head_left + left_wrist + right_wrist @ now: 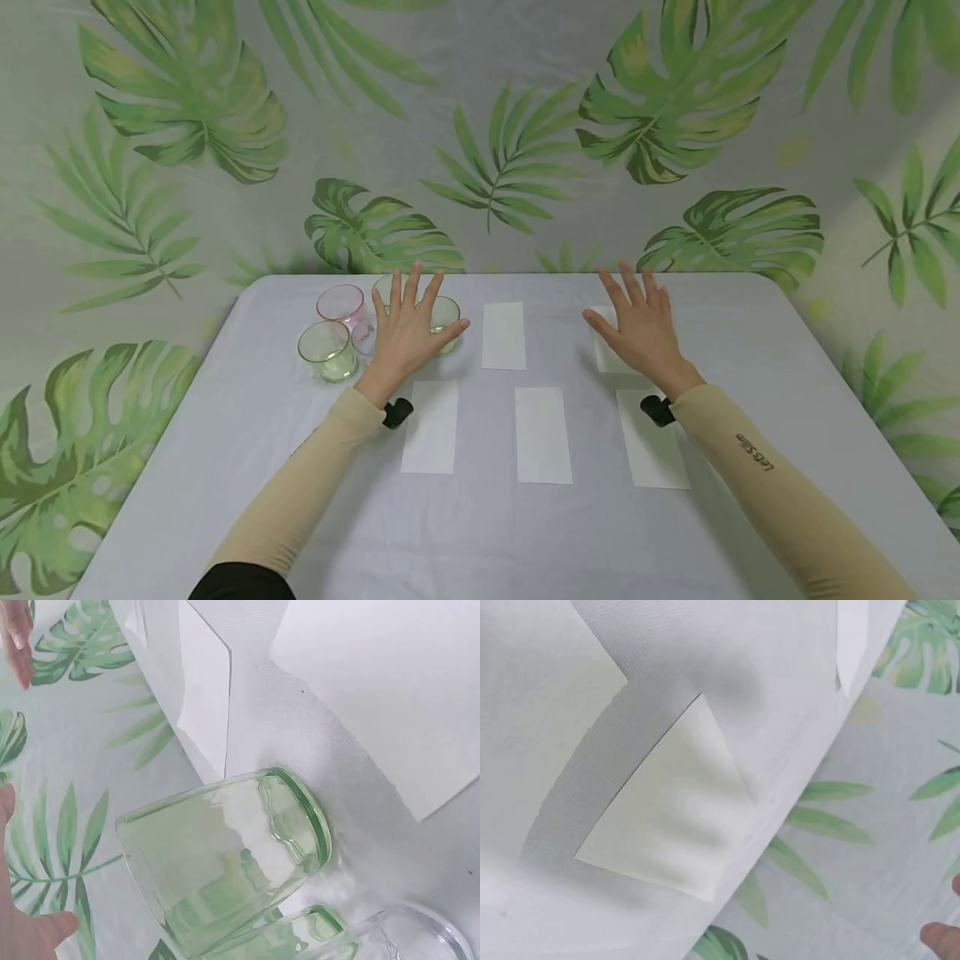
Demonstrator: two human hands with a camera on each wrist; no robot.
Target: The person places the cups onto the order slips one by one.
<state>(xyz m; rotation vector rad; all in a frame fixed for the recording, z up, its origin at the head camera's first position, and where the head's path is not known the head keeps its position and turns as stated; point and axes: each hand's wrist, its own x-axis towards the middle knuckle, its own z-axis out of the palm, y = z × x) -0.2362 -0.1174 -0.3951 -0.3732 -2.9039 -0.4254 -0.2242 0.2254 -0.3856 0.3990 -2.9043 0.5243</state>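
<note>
My left hand hovers with spread fingers over a group of drinking glasses at the table's left back, holding nothing. A green-tinted glass stands by its thumb and shows large as a green glass in the left wrist view. Left of the hand stand another green glass and a pink glass; a clear glass and one more at the back are partly hidden. My right hand, fingers spread too, is above a white paper card and grips nothing.
More white paper cards lie in loose rows: a back card, a front left card, a front middle card and a front right card. The white-covered table ends at a leaf-patterned cloth.
</note>
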